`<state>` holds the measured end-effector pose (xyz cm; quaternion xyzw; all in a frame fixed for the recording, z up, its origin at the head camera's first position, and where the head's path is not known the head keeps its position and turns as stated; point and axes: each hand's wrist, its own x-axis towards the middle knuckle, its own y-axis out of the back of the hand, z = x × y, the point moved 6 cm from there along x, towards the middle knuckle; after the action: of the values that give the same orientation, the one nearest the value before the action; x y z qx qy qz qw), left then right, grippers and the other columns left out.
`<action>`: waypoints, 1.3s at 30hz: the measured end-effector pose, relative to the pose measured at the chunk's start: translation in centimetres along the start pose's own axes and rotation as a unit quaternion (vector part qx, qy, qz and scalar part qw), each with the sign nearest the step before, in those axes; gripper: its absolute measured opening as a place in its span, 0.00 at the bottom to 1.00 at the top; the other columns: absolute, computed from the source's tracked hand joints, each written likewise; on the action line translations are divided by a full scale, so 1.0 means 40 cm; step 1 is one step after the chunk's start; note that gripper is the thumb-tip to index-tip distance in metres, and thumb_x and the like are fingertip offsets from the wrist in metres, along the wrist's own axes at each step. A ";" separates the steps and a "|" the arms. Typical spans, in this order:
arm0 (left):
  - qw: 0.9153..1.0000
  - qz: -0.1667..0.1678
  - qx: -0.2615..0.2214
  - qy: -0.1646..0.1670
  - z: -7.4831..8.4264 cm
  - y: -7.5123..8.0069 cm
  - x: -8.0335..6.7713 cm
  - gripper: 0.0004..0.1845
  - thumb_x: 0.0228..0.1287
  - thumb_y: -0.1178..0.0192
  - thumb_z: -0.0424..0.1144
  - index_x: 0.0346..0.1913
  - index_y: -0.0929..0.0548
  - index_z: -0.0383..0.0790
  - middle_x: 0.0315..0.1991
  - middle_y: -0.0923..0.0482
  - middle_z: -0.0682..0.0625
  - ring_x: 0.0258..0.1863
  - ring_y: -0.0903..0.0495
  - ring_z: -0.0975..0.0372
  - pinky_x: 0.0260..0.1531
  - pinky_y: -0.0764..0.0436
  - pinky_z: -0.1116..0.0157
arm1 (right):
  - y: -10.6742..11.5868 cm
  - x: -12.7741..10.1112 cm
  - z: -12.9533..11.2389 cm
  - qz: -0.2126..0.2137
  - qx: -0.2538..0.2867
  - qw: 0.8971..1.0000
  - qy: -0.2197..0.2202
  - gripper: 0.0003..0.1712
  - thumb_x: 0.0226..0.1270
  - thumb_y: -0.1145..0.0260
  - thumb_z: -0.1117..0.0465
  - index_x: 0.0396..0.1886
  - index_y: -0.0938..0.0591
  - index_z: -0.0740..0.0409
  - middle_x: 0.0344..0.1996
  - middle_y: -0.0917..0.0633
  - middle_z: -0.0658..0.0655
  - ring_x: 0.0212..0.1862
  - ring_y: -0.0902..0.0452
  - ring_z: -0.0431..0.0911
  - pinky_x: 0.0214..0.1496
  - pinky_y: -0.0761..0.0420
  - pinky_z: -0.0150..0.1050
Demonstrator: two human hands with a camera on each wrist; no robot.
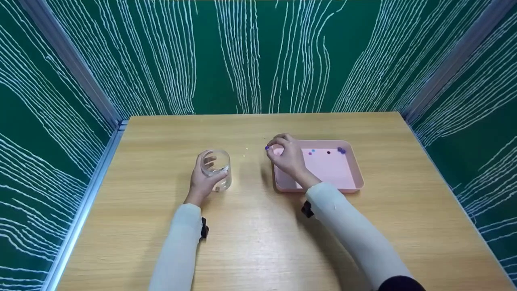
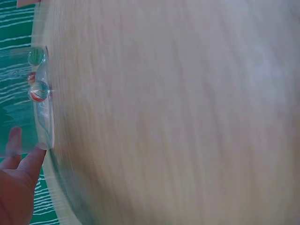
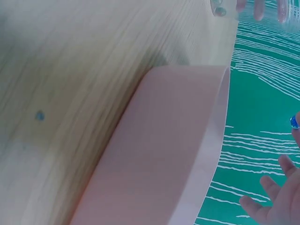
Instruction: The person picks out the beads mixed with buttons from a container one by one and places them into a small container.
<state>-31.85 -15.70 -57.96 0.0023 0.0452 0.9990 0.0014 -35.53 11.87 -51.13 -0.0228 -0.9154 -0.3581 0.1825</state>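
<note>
My left hand (image 1: pixel 200 182) grips a clear cup (image 1: pixel 218 157) standing on the table, thumb on the near side and fingers round the left. Several glass marbles (image 2: pixel 38 91), some with red or green in them, lie at its bottom in the left wrist view. Over the left rim of a pink tray (image 1: pixel 323 188), my right hand (image 1: pixel 288 157) pinches a small blue marble (image 3: pixel 294 122) between thumb and forefinger. The other right fingers are spread in the right wrist view. Several small dark, blue and pink balls (image 1: pixel 341 150) lie inside the tray.
The wooden table (image 1: pixel 250 230) bears the cup on the left and the tray on the right. Tiny pale specks (image 1: pixel 246 148) show between them. Green walls (image 1: pixel 226 81) with white wavy lines stand behind and at both sides, joined by metal posts (image 1: pixel 80 60).
</note>
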 end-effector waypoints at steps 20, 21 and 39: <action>1.000 -0.009 -0.010 0.003 0.063 -0.007 -0.032 0.44 0.47 0.27 0.33 0.68 0.37 0.48 0.66 0.36 0.34 0.68 0.38 0.40 0.66 0.30 0.50 | -0.057 -0.019 -0.070 -0.027 0.001 0.999 0.020 0.08 0.57 0.32 0.52 0.34 0.14 0.48 0.48 0.19 0.51 0.55 0.26 0.48 0.58 0.24 0.46; 1.000 -0.009 -0.010 0.003 0.064 -0.006 -0.032 0.44 0.47 0.27 0.33 0.68 0.37 0.48 0.66 0.36 0.34 0.68 0.38 0.40 0.66 0.30 0.50 | -0.059 -0.019 -0.075 -0.027 -0.001 0.999 0.024 0.08 0.57 0.32 0.52 0.34 0.14 0.48 0.48 0.19 0.51 0.55 0.26 0.48 0.60 0.25 0.46; 1.000 -0.008 0.001 -0.010 0.071 -0.003 -0.037 0.43 0.48 0.27 0.34 0.68 0.37 0.48 0.66 0.35 0.33 0.68 0.37 0.40 0.66 0.30 0.49 | -0.102 -0.029 -0.153 -0.045 0.011 0.998 0.045 0.07 0.57 0.32 0.52 0.35 0.14 0.46 0.47 0.19 0.49 0.53 0.26 0.46 0.59 0.24 0.44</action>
<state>-30.34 -15.34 -55.14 0.0122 0.0460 0.9988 0.0103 -33.21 4.86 -50.03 0.0363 -0.9102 -0.3566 0.2075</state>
